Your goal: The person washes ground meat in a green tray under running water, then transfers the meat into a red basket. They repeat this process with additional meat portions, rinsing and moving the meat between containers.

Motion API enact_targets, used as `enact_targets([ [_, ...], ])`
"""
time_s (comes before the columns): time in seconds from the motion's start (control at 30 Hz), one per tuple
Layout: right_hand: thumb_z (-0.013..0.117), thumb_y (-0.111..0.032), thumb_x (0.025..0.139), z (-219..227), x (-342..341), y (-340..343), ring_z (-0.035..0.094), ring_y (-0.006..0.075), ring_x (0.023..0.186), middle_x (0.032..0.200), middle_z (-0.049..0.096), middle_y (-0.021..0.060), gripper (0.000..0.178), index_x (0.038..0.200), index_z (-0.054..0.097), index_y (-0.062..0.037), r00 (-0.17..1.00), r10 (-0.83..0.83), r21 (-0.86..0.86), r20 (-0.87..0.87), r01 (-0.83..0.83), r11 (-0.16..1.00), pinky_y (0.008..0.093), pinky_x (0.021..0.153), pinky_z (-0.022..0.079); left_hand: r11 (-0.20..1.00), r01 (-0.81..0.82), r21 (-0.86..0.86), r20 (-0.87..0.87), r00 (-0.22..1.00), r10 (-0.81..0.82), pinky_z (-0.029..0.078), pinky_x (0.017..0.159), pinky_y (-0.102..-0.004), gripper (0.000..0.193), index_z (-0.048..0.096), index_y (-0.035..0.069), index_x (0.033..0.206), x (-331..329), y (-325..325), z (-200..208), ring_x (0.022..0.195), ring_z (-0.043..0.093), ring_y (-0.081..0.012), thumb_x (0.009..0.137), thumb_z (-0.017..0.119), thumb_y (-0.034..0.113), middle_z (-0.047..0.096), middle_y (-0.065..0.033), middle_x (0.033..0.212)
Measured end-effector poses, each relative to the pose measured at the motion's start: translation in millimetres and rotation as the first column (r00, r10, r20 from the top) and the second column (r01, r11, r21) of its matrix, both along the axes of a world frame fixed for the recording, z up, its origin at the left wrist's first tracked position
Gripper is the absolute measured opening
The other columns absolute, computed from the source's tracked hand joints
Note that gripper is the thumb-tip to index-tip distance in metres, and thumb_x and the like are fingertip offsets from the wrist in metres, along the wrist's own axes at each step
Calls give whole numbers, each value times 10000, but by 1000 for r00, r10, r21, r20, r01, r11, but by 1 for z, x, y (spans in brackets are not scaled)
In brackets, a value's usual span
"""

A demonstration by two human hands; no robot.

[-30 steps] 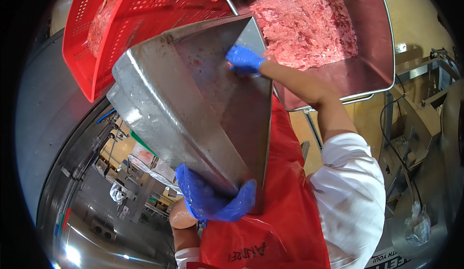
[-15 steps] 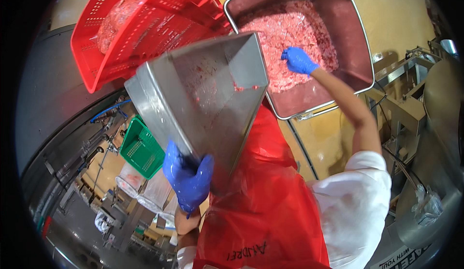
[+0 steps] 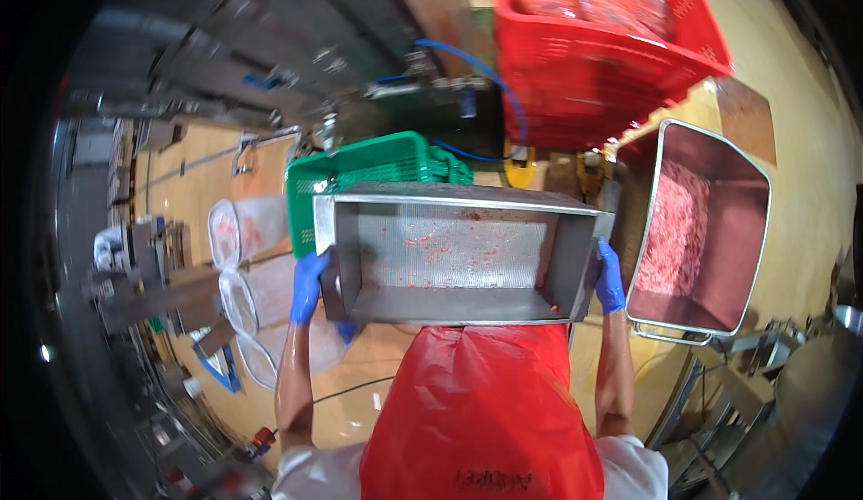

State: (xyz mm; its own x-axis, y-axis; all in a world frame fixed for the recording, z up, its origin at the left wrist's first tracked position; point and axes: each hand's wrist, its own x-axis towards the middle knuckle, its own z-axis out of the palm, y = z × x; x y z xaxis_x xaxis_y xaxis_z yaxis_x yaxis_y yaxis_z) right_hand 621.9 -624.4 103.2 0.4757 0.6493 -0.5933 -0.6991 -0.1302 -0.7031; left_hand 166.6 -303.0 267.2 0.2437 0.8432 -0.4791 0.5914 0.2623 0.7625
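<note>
Vs half a second ago: right hand (image 3: 610,277) is off the meat tub (image 3: 724,275) and now on the right end of the metal tray (image 3: 449,306). Left hand (image 3: 308,286) has the left end; earlier it held the tray's near end alone. Both gloved. Fingers of both grasp the end walls, tips partly hidden by the metal.

Tray has swung from slanted to crosswise, open side toward the camera. It's in front of the red apron (image 3: 485,410), held between the hands. View has turned too: red crate (image 3: 575,68) now sits upper right instead of upper left, tub is at far right.

Containers:
- Tray: small reddish scraps scattered on its ridged-looking floor, a bit more at the right near corner.
- Tub: ground pink meat (image 3: 670,239) piled along its left side, bare wall on the right.
- Red crate: pink-red meat (image 3: 589,1), looks bagged.
- Green crate (image 3: 301,217): behind the tray's left end, partly covered; can't tell contents.
- Clear-lined bins (image 3: 270,293): left of the tray, in a row; reddish bits show in the farthest one.
</note>
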Motion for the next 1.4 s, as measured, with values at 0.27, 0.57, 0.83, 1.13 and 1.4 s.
enact_targets([
  [0.27, 575, -342, 879, 60, -186, 202, 523, 114, 921, 1026, 589, 61, 462, 1126, 545, 48, 918, 390, -74, 66, -386, 920, 255, 818, 416, 924, -382, -23, 225, 898, 377, 445, 836, -305, 379, 607, 1, 1090, -281, 169, -176, 880, 569, -160, 876, 507, 297, 617, -80, 1010],
  [0.57, 599, -345, 864, 10, -213, 315, 560, 135, 856, 969, 617, 97, 464, 1094, 562, 57, 904, 381, -212, 194, -341, 916, 265, 767, 435, 959, -201, 202, 94, 978, 185, 479, 761, -338, 432, 563, -36, 1152, -321, 267, -207, 820, 601, -194, 888, 486, 297, 632, -106, 958],
  [0.83, 574, -414, 862, -30, -184, 345, 563, 177, 916, 1015, 625, 118, 554, 1144, 554, 62, 704, 498, -409, 507, -313, 857, 296, 818, 420, 969, -246, 26, -74, 966, 247, 443, 692, -368, 584, 623, -44, 1029, -270, 284, -198, 695, 561, -208, 798, 577, 490, 644, -106, 820],
  [1.13, 617, -428, 819, 76, -183, 369, 442, 395, 1154, 1237, 466, 272, 697, 1255, 405, 72, 114, 258, -274, 959, 167, 947, 431, 986, 329, 994, -4, 113, -466, 883, 56, 431, 777, -403, 577, 572, -42, 1018, -240, 253, -181, 857, 569, -307, 845, 529, 507, 611, -183, 915],
  [1.4, 552, -436, 835, -59, -188, 330, 434, 418, 1139, 1201, 468, 295, 715, 1271, 349, 94, -220, 699, -644, 680, 275, 713, 473, 958, 347, 962, 125, 243, -497, 868, 13, 388, 908, -448, 612, 464, -37, 1178, -209, 245, -184, 1097, 498, -390, 860, 502, 484, 493, -283, 1205],
])
